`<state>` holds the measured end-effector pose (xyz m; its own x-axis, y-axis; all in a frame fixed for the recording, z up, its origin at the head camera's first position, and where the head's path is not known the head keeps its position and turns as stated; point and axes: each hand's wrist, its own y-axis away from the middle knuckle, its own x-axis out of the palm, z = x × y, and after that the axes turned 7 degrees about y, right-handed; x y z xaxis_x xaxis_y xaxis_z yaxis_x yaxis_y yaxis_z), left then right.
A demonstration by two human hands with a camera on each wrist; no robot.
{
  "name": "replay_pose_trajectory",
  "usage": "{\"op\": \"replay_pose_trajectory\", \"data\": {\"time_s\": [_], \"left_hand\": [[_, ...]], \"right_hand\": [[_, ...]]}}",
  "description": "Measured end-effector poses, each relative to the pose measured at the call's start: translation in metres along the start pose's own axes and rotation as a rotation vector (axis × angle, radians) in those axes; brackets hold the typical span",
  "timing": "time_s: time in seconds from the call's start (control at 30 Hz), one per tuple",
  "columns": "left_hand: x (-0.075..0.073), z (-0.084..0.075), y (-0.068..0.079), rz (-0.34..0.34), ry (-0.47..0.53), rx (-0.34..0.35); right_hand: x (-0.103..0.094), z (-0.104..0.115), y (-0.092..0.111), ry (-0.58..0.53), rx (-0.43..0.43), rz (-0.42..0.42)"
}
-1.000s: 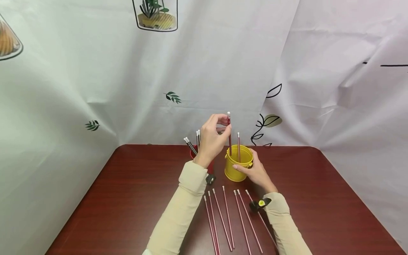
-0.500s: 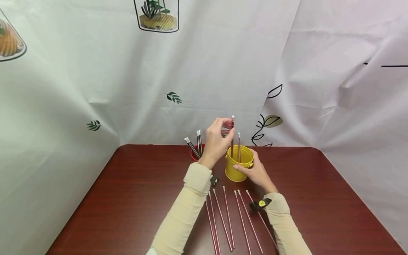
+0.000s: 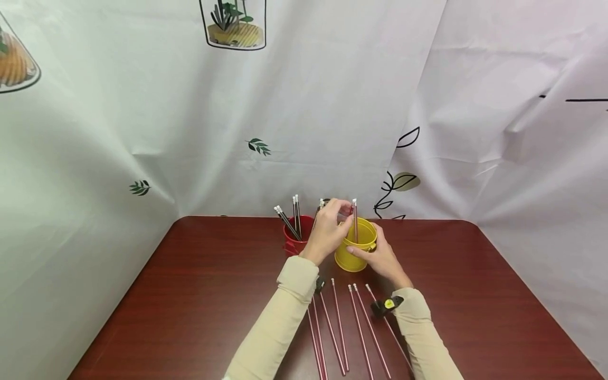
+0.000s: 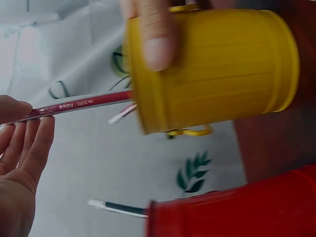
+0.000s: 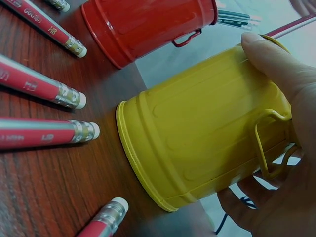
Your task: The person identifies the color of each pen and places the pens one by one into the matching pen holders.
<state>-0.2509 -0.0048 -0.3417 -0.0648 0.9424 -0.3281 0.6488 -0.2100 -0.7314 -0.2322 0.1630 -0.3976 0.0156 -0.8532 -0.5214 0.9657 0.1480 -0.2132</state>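
In the head view my left hand point(image 3: 329, 229) is over the rim of a small yellow bucket point(image 3: 350, 259). Its thumb and fingertips pinch a red pencil point(image 4: 84, 103), which the left wrist view shows running down into the bucket. A second red pencil point(image 3: 356, 224) stands inside, leaning on the rim. My right hand point(image 3: 383, 261) grips the bucket's right side, thumb across the front and fingers behind, as the right wrist view shows beside the wire handle point(image 5: 261, 143). The bucket looks upright on the table.
A red bucket point(image 3: 291, 245) with several black pencils point(image 3: 297, 216) stands just left of the yellow one, partly behind my left hand. Several red pencils point(image 3: 339, 327) lie spread on the brown table point(image 3: 199, 295) in front. A patterned white curtain point(image 3: 323, 105) hangs behind the table.
My left hand has moved down and slightly right, lowering the red pencil deeper into the yellow bucket. More of the red bucket shows. My right hand stays on the yellow bucket.
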Motion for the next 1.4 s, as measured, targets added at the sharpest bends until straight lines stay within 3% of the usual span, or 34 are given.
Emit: {"op": "replay_pose_trajectory", "data": {"time_s": [0.3,0.73,0.9,1.1,1.27,1.4], "left_hand": [[0.006,0.016,0.02,0.025,0.045,-0.05],[0.005,0.022,0.037,0.008,0.031,-0.143],[0.0,0.024,0.056,-0.007,0.031,-0.158],[-0.013,0.032,0.086,-0.037,-0.012,-0.135],[-0.026,0.033,0.097,0.023,-0.042,-0.224],[-0.033,0.027,0.094,0.151,-0.081,-0.365]], "right_hand": [[0.003,0.005,0.002,0.02,-0.004,0.003],[0.004,0.009,0.001,0.023,-0.007,0.012],[0.006,0.001,-0.001,0.015,0.0,0.001],[0.01,-0.028,-0.01,0.038,-0.012,-0.004],[0.008,-0.036,-0.012,0.023,-0.026,-0.023],[0.007,-0.036,-0.011,0.038,-0.007,-0.021]]}}
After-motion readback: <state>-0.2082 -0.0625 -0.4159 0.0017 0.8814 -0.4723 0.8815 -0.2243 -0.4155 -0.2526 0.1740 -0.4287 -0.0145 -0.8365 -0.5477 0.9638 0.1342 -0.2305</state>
